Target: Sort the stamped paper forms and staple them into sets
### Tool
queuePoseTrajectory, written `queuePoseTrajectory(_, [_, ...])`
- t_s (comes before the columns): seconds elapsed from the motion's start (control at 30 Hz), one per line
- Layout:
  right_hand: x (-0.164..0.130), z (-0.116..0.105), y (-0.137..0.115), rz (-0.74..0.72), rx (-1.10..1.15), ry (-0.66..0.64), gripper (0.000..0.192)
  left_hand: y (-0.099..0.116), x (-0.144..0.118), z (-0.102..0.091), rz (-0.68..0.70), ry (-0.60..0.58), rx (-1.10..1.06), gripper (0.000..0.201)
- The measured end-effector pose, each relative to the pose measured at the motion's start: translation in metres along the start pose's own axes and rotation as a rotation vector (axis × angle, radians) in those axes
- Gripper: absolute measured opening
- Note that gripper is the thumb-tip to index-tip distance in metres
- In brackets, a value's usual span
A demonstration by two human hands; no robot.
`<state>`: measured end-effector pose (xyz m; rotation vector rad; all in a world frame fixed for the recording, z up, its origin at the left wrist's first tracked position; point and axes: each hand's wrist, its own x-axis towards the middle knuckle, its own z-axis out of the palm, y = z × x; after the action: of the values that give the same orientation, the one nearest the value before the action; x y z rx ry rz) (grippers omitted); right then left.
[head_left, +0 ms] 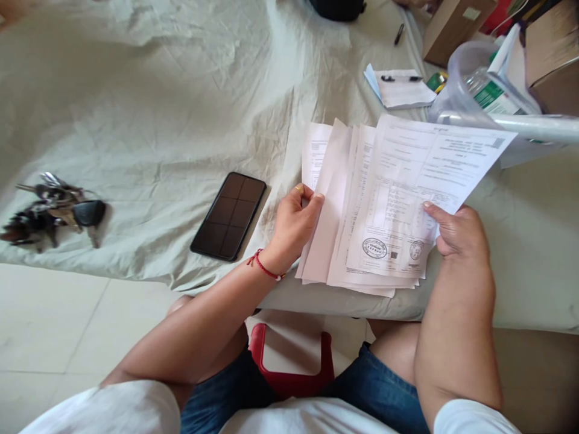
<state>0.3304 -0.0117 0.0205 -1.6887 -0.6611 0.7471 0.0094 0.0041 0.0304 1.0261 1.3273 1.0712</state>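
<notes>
Several printed sheets of paper [407, 181] are fanned out between my hands above the cloth-covered table. My left hand [296, 220] pinches the left edge of the fan, its thumb on a mostly blank sheet [333, 187]. On the right, my right hand [459, 232] grips the front page, thumb on top and fingers hidden behind. That front page carries typed lines and two round stamps near its lower edge. Just left of my left hand lies a black smartphone [229, 216], its screen dark.
A bunch of keys [58, 208] lies at the far left. Behind the papers are a notepad [402, 90] with a pen on it, a clear plastic tub [461, 66] holding a bottle, and cardboard boxes [456, 27]. A red stool [289, 380] stands below the table edge.
</notes>
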Motion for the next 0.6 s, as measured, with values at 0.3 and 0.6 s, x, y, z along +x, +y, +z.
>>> queuePoseTrajectory(0.3, [-0.0031, 0.0009, 0.0044, 0.004, -0.025, -0.141, 0.042, -0.0026, 0.0007, 0.0002, 0.022, -0.005, 0.034, 0.034])
queuePoseTrajectory(0.6, [0.0002, -0.0022, 0.0055, 0.007, -0.116, -0.056, 0.034, -0.0011, 0.0012, 0.0002, 0.006, 0.021, 0.094, 0.035])
